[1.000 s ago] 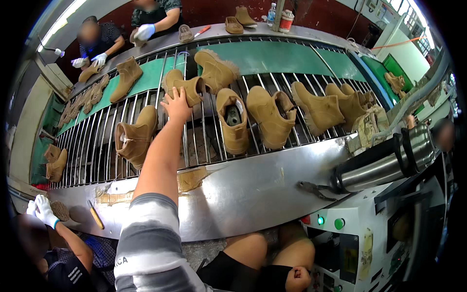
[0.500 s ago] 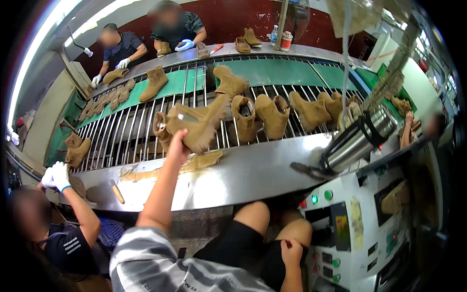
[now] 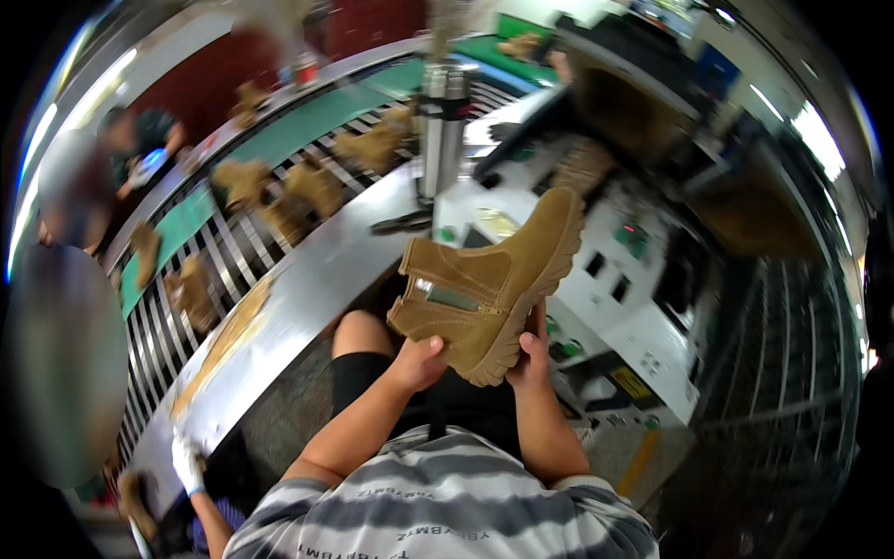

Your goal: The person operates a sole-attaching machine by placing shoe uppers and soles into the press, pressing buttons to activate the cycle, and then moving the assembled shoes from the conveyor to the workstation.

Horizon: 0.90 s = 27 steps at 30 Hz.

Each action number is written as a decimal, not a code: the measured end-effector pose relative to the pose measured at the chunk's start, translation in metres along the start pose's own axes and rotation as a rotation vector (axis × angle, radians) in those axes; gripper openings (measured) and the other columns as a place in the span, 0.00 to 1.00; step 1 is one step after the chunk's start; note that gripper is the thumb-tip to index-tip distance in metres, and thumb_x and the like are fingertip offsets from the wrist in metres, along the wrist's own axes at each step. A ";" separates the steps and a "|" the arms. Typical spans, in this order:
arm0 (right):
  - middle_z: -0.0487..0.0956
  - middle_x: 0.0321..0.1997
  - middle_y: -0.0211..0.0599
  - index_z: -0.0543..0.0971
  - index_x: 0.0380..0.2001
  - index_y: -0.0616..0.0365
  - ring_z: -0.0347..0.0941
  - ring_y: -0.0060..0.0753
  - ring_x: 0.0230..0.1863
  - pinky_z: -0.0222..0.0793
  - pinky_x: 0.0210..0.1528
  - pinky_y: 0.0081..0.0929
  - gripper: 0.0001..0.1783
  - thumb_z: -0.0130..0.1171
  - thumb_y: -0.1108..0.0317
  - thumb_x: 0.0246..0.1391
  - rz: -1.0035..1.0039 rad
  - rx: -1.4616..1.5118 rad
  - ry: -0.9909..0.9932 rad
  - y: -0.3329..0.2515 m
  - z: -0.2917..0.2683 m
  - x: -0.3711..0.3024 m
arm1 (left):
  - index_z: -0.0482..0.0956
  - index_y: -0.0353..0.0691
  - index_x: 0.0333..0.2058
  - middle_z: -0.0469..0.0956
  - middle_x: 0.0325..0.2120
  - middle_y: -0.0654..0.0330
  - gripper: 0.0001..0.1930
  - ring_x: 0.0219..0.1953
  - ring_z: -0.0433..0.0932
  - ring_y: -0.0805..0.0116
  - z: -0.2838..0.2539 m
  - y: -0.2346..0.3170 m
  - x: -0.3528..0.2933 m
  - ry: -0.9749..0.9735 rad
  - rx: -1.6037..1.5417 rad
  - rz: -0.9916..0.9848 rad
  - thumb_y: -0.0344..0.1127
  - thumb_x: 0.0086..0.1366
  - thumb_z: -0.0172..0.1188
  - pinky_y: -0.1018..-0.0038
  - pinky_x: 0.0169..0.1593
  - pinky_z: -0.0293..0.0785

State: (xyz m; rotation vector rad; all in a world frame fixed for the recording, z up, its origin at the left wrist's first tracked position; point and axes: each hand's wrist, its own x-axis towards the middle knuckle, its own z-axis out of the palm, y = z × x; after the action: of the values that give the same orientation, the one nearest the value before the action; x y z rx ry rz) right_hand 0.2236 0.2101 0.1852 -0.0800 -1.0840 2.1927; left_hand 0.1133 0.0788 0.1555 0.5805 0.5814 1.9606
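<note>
A tan suede ankle boot (image 3: pixel 521 265) is held up in front of me between both hands. It lies on its side, with the toe up and to the right and a thick lugged sole facing right. Its side zip is undone, and the shaft gapes at the left. My left hand (image 3: pixel 419 363) grips it by the heel end of the upper, thumb on top. At the sole near the heel, my right hand (image 3: pixel 529 361) has its thumb against the edge, with the other fingers partly hidden.
A rod conveyor (image 3: pixel 237 244) with several tan boots runs along my left, edged by a steel ledge (image 3: pixel 303 284). A steel flask (image 3: pixel 442 140) and a dark tool (image 3: pixel 402 224) stand beside a white machine panel (image 3: pixel 605 307). At lower left is a co-worker's white-gloved hand (image 3: pixel 188 463).
The view has swung right, from the conveyor to the machine. My left hand has brought a boot from above the conveyor toward my body. My right hand has left my knee and holds it too.
</note>
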 end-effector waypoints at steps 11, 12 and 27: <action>0.66 0.63 0.47 0.52 0.69 0.57 0.68 0.43 0.58 0.66 0.58 0.36 0.54 0.64 0.67 0.36 -0.249 -0.619 0.613 -0.203 -0.173 -0.060 | 0.81 0.33 0.42 0.81 0.38 0.62 0.10 0.39 0.77 0.76 -0.062 -0.043 0.040 -0.091 1.083 -0.258 0.31 0.65 0.58 0.77 0.45 0.73; 0.66 0.63 0.46 0.53 0.69 0.57 0.69 0.42 0.57 0.66 0.57 0.35 0.53 0.64 0.68 0.36 -0.296 -0.760 0.617 -0.230 -0.196 -0.052 | 0.81 0.32 0.42 0.81 0.35 0.63 0.10 0.37 0.77 0.76 -0.086 -0.031 0.034 0.162 0.976 -0.370 0.30 0.63 0.59 0.76 0.44 0.74; 0.72 0.56 0.52 0.62 0.62 0.66 0.72 0.48 0.52 0.70 0.49 0.41 0.51 0.67 0.58 0.31 0.349 -1.586 1.111 -0.369 -0.323 0.116 | 0.82 0.36 0.26 0.81 0.24 0.52 0.08 0.27 0.80 0.57 -0.161 -0.023 -0.001 0.353 1.635 0.001 0.34 0.51 0.60 0.67 0.33 0.76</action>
State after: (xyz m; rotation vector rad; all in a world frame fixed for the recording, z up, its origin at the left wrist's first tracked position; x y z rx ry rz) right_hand 0.4451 0.6549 0.2689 -1.9239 -1.7296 0.6108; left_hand 0.0301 0.0626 0.0166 1.1335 2.4052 1.1845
